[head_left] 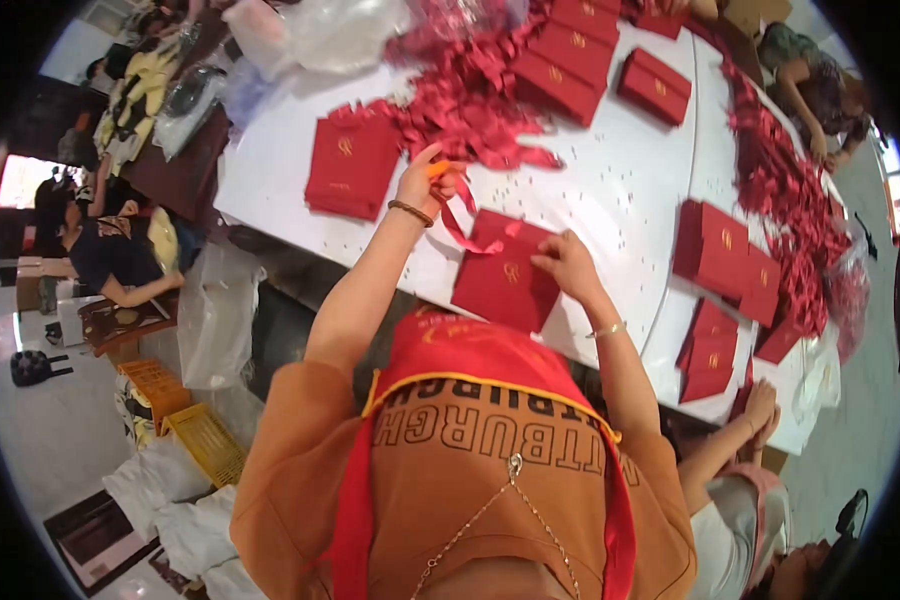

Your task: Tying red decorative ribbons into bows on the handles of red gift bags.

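Observation:
A flat red gift bag [507, 278] with a small gold mark lies at the table's near edge, in front of my red apron. My left hand [430, 186] is raised above the bag's far left corner, its fingers closed on a red ribbon [452, 228]. That ribbon hangs down and loops onto the upper part of the bag. A short orange piece [438, 170] shows between the same fingers; its kind is unclear. At the bag's right edge my right hand [570, 264] pinches the bag, fingertips bent over its upper right side.
Stacked red bags [350, 168] lie left of my left hand. Beyond spreads a heap of red ribbons [470, 110]. Red boxes [656, 88] and more bags [712, 246] stand farther right. Small dark bits dot the white table [610, 210]. Another person's hands [760, 408] work at the right.

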Tool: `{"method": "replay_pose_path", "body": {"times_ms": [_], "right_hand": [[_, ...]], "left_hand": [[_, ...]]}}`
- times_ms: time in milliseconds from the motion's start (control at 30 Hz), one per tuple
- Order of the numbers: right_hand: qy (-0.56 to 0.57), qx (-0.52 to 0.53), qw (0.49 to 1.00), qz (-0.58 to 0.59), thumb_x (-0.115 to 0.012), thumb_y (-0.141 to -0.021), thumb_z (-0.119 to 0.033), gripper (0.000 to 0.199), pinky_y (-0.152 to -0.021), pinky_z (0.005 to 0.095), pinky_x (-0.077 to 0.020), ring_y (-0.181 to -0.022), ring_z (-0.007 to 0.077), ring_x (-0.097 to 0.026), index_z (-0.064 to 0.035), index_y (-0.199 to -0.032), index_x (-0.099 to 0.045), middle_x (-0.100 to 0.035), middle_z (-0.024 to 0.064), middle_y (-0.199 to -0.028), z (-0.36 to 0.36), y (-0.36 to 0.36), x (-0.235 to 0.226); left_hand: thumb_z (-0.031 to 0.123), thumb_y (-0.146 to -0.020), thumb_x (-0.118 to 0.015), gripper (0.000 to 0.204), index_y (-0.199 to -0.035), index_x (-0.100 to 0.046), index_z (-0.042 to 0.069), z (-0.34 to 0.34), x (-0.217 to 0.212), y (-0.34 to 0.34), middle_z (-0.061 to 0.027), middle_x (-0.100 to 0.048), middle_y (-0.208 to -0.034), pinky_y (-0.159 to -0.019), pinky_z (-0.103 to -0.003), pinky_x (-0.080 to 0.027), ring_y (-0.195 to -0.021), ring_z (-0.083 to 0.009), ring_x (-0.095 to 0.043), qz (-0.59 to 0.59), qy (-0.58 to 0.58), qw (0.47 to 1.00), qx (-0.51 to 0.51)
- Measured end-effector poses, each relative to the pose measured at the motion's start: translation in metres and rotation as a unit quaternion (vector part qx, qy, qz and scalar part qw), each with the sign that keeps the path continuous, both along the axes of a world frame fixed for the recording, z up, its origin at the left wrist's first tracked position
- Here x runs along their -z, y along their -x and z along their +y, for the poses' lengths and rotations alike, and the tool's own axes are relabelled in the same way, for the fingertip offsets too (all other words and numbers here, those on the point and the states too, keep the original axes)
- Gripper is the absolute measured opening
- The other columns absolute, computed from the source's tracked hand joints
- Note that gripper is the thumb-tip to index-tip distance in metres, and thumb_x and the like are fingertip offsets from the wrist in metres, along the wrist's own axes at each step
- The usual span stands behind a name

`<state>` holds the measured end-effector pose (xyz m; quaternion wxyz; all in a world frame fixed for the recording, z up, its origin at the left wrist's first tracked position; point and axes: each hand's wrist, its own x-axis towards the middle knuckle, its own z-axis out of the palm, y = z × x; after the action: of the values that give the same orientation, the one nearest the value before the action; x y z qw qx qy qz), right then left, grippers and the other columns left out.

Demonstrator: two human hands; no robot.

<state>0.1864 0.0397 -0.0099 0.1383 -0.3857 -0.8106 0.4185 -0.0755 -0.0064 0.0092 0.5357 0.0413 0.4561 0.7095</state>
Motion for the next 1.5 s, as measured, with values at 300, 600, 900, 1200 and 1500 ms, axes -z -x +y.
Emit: {"method": "replay_pose_path", "body": {"times_ms": [300, 600, 900, 1200, 1500], "right_hand": [[-0.203, -0.039, 0.977, -0.05, -0.07, -0.064, -0.015, 0.02, -0.067, 0.0365, -0.0459, -0.082, 0.0279, -0.048, -0.0077, -0.081, -0.062, -0.049, 0.0107, -0.086, -0.015, 0.022, -0.021], [-0.171, -0.036, 0.984, -0.036, -0.071, -0.062, -0.01, 0.025, -0.07, 0.0378, -0.0433, -0.082, 0.0302, -0.046, -0.0051, -0.084, -0.061, -0.049, 0.0117, -0.087, -0.021, 0.007, -0.024], [-0.008, 0.015, 0.999, 0.033, -0.066, -0.069, -0.013, 0.023, -0.069, 0.0379, -0.0442, -0.078, 0.031, -0.053, -0.0064, -0.09, -0.058, -0.055, 0.0143, -0.081, -0.037, -0.019, -0.014], [0.236, 0.11, 0.963, 0.072, -0.062, -0.079, -0.011, 0.025, -0.06, 0.0263, -0.0466, -0.067, 0.0128, -0.057, -0.002, -0.102, -0.055, -0.061, 0.0078, -0.077, -0.015, -0.001, 0.0], [0.214, 0.095, 0.97, 0.066, -0.066, -0.074, -0.013, 0.03, -0.06, 0.0286, -0.0451, -0.061, 0.0158, -0.057, -0.002, -0.101, -0.057, -0.06, 0.01, -0.073, -0.019, -0.008, 0.021]], "left_hand": [[0.016, -0.084, -0.05, 0.033, -0.113, -0.045, 0.002, -0.024, -0.003, -0.016, -0.0068, -0.06, -0.068, -0.037, -0.019, -0.033, -0.041, -0.0062, -0.043, 0.254, 0.086, 0.937, 0.225], [0.013, -0.082, -0.052, 0.015, -0.093, -0.059, 0.006, -0.036, 0.012, -0.082, -0.0068, -0.06, -0.061, -0.046, -0.026, -0.043, -0.048, -0.0131, -0.055, 0.577, 0.043, 0.754, 0.309], [0.014, -0.081, -0.054, 0.015, -0.094, -0.057, 0.005, -0.046, 0.02, -0.091, -0.0158, -0.061, -0.089, -0.069, -0.039, -0.047, -0.083, -0.0339, -0.058, 0.642, 0.036, 0.698, 0.314], [0.012, -0.082, -0.055, 0.012, -0.093, -0.056, 0.006, -0.048, 0.002, -0.077, -0.0116, -0.061, -0.068, -0.053, -0.034, -0.046, -0.061, -0.0264, -0.06, 0.643, 0.058, 0.719, 0.256], [0.008, -0.077, -0.058, 0.011, -0.086, -0.06, 0.003, -0.038, 0.032, -0.118, -0.0119, -0.062, -0.073, -0.061, -0.032, -0.046, -0.066, -0.0241, -0.061, 0.634, 0.033, 0.732, 0.246]]}}
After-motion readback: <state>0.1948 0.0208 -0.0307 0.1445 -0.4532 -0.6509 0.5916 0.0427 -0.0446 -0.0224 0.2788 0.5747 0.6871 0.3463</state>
